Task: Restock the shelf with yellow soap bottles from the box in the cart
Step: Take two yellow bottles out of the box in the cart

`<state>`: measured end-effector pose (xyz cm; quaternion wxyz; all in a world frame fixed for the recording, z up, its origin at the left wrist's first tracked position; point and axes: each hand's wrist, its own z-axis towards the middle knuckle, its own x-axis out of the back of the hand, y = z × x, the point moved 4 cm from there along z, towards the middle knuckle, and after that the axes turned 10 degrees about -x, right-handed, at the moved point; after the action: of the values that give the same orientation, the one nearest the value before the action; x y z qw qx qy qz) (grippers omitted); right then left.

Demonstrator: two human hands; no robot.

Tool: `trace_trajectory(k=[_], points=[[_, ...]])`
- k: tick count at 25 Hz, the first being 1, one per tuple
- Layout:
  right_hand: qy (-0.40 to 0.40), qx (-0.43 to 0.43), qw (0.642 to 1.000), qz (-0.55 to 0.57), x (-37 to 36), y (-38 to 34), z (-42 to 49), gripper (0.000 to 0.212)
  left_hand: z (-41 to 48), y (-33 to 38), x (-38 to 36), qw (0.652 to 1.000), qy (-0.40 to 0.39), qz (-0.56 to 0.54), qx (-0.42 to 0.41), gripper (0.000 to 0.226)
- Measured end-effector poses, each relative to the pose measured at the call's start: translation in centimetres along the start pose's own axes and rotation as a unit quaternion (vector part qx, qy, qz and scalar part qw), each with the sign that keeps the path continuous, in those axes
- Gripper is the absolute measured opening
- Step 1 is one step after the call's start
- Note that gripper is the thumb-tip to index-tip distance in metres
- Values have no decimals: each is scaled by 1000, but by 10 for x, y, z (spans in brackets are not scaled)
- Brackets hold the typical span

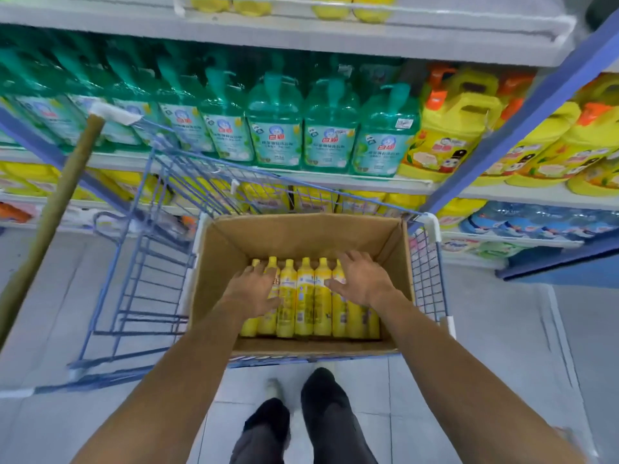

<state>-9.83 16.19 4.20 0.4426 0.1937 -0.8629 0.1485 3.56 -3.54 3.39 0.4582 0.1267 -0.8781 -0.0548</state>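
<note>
Both arms reach down into the open brown cardboard box that sits in the blue wire cart. A single row of slim yellow plastic soap bottles lies flat on the box floor, caps pointing away toward the shelving, shoulder to shoulder. The left hand rests palm-down on the bottles at the left end of the row, fingers spread and loose, nothing gripped. The right hand lies likewise over the right end, fingers wide and flat, not closed on anything. Judged step: settling on which bottles to take, before any lift. The white shelf just past the cart carries green pump bottles and big yellow jugs; more yellow stock shows on the tier below, partly hidden behind the cart wire. Risks from here: the bottles are smooth, round and packed tight, so a flat-palmed grab could roll or slip one; scooping several at once may drop one back or onto the floor. The deep box walls may catch knuckles or caps on the way out. A wooden pole leans at the cart's left corner, and a wide elbow swing could knock it.
</note>
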Motion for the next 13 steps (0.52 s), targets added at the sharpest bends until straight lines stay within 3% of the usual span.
trace_trajectory(k=[13], points=[[-78, -24, 994, 73, -119, -10, 120, 74, 132, -47, -98, 994, -44, -98, 16, 68]])
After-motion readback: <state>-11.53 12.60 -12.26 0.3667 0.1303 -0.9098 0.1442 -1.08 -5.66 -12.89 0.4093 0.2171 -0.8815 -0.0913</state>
